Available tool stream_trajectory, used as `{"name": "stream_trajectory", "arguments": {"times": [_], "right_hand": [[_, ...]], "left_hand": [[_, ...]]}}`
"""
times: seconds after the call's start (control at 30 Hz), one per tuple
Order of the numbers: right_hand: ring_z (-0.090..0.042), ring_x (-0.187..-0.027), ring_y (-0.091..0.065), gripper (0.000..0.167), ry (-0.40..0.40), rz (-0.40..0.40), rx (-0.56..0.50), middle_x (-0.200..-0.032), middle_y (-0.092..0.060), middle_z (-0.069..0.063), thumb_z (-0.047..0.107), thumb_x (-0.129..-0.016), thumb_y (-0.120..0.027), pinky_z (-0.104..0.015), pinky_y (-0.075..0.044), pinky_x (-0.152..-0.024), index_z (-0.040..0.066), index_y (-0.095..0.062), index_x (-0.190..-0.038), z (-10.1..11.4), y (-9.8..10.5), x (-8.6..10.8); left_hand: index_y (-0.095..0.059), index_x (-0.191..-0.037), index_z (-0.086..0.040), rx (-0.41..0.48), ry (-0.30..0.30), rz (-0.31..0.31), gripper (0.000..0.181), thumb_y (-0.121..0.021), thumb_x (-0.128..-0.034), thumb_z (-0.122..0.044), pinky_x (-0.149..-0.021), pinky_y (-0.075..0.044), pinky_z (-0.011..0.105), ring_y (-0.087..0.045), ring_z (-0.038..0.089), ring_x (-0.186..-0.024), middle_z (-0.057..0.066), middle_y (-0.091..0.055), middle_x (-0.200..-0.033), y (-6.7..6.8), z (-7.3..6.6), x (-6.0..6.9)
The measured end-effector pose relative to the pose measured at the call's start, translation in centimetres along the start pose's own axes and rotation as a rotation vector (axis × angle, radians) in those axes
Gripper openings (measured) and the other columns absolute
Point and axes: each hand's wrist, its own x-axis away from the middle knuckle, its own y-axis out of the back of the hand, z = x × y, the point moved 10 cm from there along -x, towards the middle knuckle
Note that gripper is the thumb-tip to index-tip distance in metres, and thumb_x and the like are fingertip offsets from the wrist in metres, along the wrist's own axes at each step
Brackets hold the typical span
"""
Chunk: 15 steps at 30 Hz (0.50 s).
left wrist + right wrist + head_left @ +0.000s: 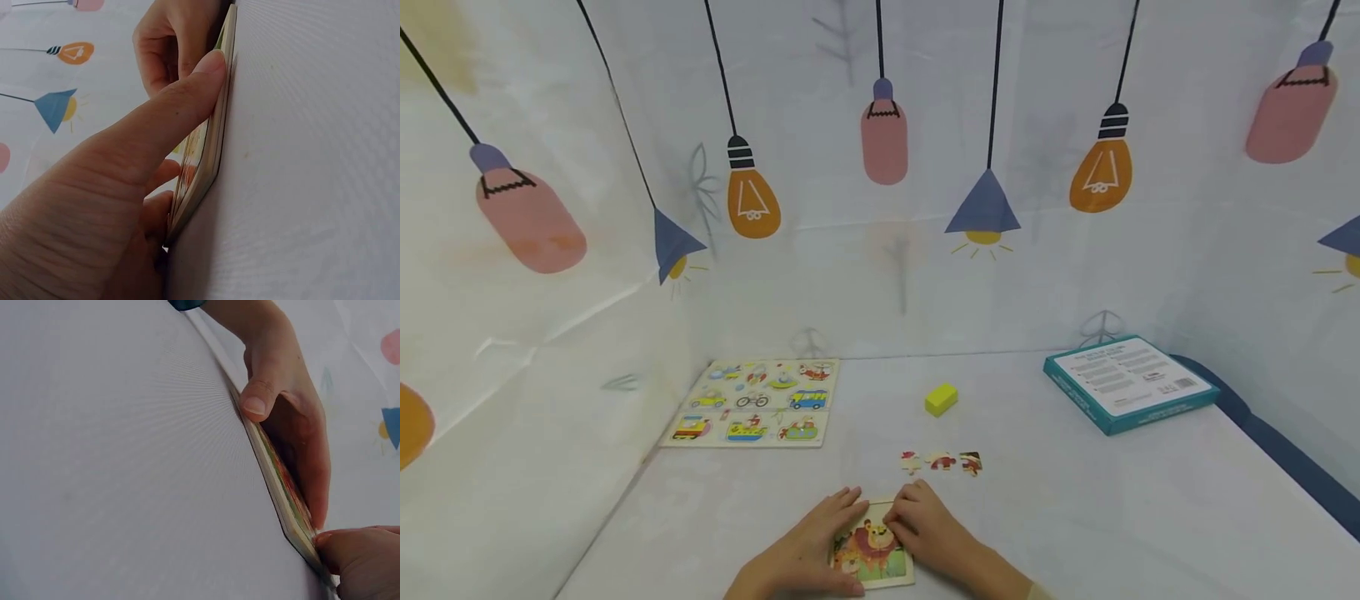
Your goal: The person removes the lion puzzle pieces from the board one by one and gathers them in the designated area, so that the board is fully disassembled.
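Spanning the lion puzzle [876, 557], the left hand [808, 546] is partly spread, gripping the frame with its thumb on the near edge and its fingers along the far left side. The puzzle lies flat on the white table [1037, 508], close to the person. The right hand [928, 529] has its fingers bent together at the puzzle's upper right edge, touching it; whether they pinch a piece cannot be told.

Just beyond the right hand, three loose jigsaw pieces [941, 461] lie in a row, apart from the frame. Farther back sits a yellow block [941, 399]. A vehicle puzzle board [780, 407] lies at the back left, and a teal-edged box [1131, 379] at the back right. Behind, a white sheet [850, 292] bears printed hanging lamps.
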Motion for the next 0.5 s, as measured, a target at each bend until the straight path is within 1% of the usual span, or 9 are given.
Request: {"name": "stream_trajectory", "arguments": {"times": [0.1,0.2,0.33,0.5], "right_hand": [[-0.001,-0.077,-0.039,0.008,0.057,-0.017,-0.007,-0.087,-0.054,0.01,0.011,-0.081,-0.07,-0.016,-0.037,-0.067,0.018,-0.068,-0.083,0.3,0.6,0.5],[-0.004,-0.082,-0.042,0.009,0.085,0.014,-0.015,-0.094,-0.056,0.008,0.013,-0.084,-0.067,-0.019,-0.039,-0.071,0.017,-0.069,-0.091,0.5,0.7,1.0],[-0.006,-0.092,-0.043,0.013,0.035,0.089,0.0,-0.105,-0.056,0.008,0.02,-0.09,-0.06,-0.028,-0.042,-0.078,0.019,-0.065,-0.101,0.2,0.3,1.7],[-0.01,-0.099,-0.042,0.015,-0.03,0.107,0.048,-0.11,-0.055,0.007,0.027,-0.09,-0.059,-0.035,-0.04,-0.079,0.021,-0.063,-0.103,-0.2,0.2,2.1]], "left_hand": [[-0.037,-0.141,-0.021,0.001,-0.008,-0.004,0.089,-0.067,-0.0679,-0.063,-0.101,-0.026,0.057,-0.023,0.032,-0.134,0.007,-0.027,-0.148,0.1,0.0,-0.1],[-0.04,-0.139,-0.025,0.026,-0.006,0.005,0.085,-0.068,-0.0679,-0.062,-0.1,-0.025,0.058,-0.022,0.034,-0.134,0.007,-0.026,-0.149,0.2,0.0,-0.1],[-0.042,-0.137,-0.031,0.074,-0.006,0.025,0.078,-0.069,-0.0693,-0.059,-0.1,-0.024,0.06,-0.019,0.035,-0.135,0.007,-0.023,-0.149,-0.1,0.0,-0.1],[-0.044,-0.135,-0.034,0.094,-0.001,0.034,0.073,-0.069,-0.0704,-0.057,-0.1,-0.022,0.061,-0.017,0.034,-0.135,0.007,-0.022,-0.15,-0.2,-0.1,0.0]]}}
